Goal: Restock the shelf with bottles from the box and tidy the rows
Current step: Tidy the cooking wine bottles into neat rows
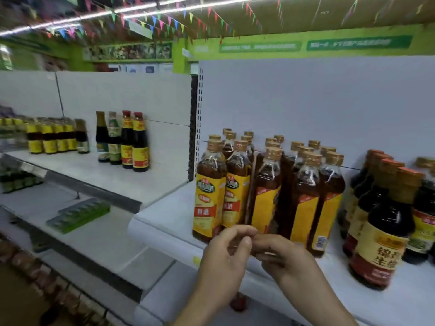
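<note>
Rows of amber cooking-wine bottles (211, 196) with yellow labels and gold caps stand on the white shelf (164, 217). The front bottle of the third row (266, 198) is turned, its label facing sideways. My left hand (223, 260) and my right hand (287, 260) meet at this bottle's base at the shelf's front edge. Both have curled fingers that pinch the bottom of the bottle and hide it. No box is in view.
Dark soy-sauce bottles (383, 222) stand in rows right of the amber ones. On the neighbouring shelf to the left stand several dark sauce bottles (134, 142) and yellow-labelled ones (49, 137). Green packs (80, 215) lie on the shelf below.
</note>
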Tool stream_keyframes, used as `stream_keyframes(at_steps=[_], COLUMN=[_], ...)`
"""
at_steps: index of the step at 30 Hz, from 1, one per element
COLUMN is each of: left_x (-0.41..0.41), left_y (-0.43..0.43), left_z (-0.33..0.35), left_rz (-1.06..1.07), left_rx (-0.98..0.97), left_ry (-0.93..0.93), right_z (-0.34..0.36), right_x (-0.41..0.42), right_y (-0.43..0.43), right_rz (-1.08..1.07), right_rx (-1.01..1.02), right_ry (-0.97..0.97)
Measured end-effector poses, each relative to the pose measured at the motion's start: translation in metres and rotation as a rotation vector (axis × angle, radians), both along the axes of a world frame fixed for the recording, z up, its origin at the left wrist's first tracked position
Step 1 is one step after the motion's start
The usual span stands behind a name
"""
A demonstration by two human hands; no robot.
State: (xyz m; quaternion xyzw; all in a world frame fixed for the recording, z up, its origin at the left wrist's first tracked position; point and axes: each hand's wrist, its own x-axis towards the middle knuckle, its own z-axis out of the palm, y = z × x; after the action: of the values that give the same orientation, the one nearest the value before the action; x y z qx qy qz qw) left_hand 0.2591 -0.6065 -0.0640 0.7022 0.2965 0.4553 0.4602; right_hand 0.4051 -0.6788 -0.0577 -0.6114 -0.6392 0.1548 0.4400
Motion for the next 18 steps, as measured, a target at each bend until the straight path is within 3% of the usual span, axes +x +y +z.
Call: stream_keyframes(at_steps=[6,18], left_x=[-0.053,-0.093], left_y=[0.034,0.072], left_z=[-0.016,-0.023], left_rz=[-0.028,-0.003], left_rx=[-0.029,-0.075], left_ry=[-0.015,-0.039], right_z=[-0.007,-0.006], right_x=[-0.055,-0.101], right_y=[0.035,0.074], right_rz=[-0.086,-0.062], right_rx=[-0.087,-0.013], right_ry=[0.078,-0.187])
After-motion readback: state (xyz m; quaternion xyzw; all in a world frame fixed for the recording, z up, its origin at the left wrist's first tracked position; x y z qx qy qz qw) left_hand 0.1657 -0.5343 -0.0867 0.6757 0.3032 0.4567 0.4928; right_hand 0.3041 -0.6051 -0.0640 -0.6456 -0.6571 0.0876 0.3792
